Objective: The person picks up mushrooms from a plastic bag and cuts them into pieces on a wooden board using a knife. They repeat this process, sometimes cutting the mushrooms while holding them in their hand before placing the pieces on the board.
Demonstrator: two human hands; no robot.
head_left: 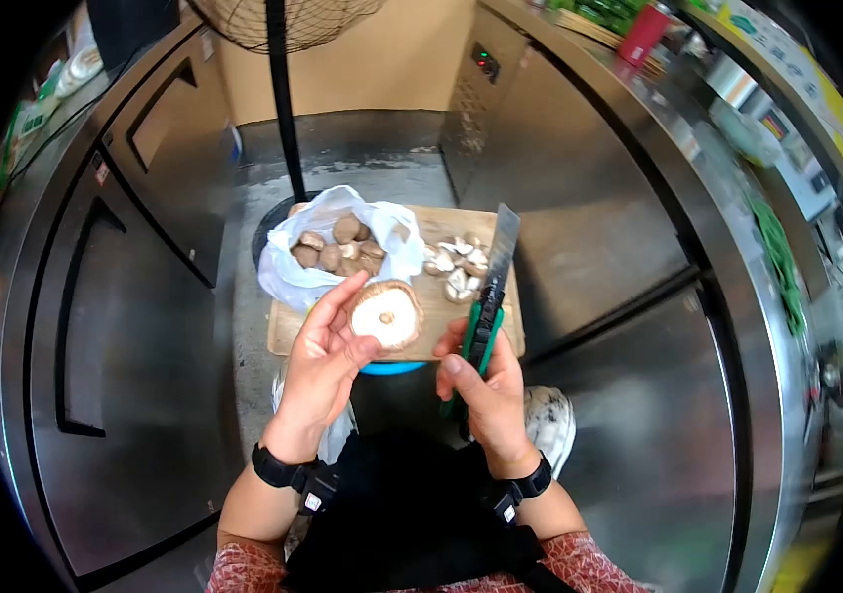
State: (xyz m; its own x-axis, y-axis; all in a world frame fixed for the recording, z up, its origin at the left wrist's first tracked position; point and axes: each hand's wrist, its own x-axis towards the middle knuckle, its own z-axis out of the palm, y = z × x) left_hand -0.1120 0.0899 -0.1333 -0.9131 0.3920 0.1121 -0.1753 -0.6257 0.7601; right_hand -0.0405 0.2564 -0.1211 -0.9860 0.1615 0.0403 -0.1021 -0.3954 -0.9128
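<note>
My left hand (318, 361) grips a large shiitake mushroom (387, 314) by its edge, thumb below and fingers behind. Its pale underside faces me, with a short round stem stub at the centre. In my right hand (489, 395) is a utility knife (484, 331) with a green and black handle, its long blade pointing up and away. Beyond my hands, a white plastic bag (283, 272) full of brown mushrooms (347, 229) stands open on a wooden cutting board (431, 306). Several cut pale stem pieces (459, 267) lie on the board's right side.
Steel cabinets stand close by, one at left (135, 395) and one at right (590, 198). A fan (283, 20) on a black pole rises behind the board. Something blue (392, 369) shows under the board, and a white shoe (550, 425) is at right.
</note>
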